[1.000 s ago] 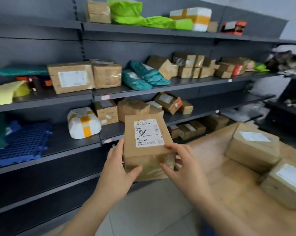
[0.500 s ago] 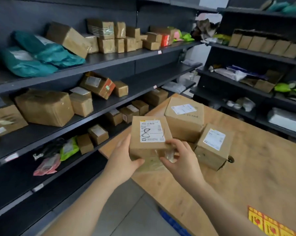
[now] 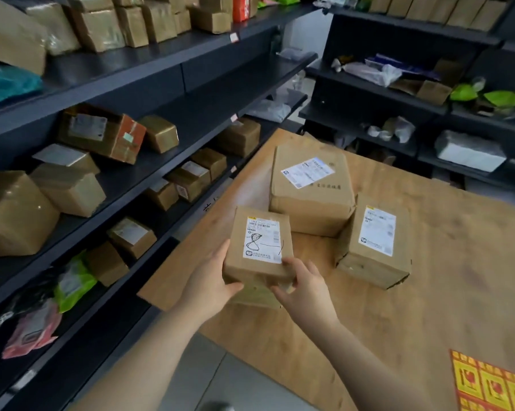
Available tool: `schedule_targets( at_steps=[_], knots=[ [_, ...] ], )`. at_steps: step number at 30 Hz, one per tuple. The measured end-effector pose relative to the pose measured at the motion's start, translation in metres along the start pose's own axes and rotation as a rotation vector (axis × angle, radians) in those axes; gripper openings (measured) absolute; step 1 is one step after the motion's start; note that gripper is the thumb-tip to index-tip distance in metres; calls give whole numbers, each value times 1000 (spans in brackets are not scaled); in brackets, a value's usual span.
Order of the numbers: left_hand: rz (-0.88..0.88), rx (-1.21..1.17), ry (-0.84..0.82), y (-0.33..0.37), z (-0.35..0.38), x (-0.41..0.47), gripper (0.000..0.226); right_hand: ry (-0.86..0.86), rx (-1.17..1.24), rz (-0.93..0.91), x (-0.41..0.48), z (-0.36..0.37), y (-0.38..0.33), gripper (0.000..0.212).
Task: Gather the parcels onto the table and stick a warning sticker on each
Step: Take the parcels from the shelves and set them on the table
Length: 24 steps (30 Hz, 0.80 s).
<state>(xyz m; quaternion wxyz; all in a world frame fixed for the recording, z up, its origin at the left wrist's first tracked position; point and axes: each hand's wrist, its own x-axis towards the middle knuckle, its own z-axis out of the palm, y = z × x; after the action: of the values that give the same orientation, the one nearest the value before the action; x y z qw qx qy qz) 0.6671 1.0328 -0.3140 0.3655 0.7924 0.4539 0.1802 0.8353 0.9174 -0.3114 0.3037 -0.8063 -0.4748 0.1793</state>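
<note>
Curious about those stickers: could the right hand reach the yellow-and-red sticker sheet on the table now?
Probably not yet: the right hand and left hand grip the small brown cardboard parcel. Only bare wooden table lies before the sticker sheet.

Matt brown cardboard parcel (image 3: 260, 247), glossy clear tape seen on sides, white paper label. Light wooden worktop (image 3: 428, 292): matt, grained. Dark metal shelving (image 3: 173, 72): matt painted.

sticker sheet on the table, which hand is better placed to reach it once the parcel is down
Probably the right hand: the sticker sheet lies on its side of the held parcel, while the left hand grips the parcel's shelf-side edge.
</note>
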Motion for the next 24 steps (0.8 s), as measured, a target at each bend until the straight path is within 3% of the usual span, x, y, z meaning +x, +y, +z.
schedule_targets(
  at_steps=[6,17,21,24],
  knots=[
    [-17,70,-38,-31,4,17,99,-88,-126,11,13,25,-4,64],
    [-22,317,-181,-38,-6,19,87,-171,-287,0,17,37,-9,65],
    [36,413,-168,-25,-22,12,68,-102,-400,-99,19,27,-20,57],
    [117,436,-68,-14,-38,0,48,-57,-422,-217,21,18,-34,53]
  ],
)
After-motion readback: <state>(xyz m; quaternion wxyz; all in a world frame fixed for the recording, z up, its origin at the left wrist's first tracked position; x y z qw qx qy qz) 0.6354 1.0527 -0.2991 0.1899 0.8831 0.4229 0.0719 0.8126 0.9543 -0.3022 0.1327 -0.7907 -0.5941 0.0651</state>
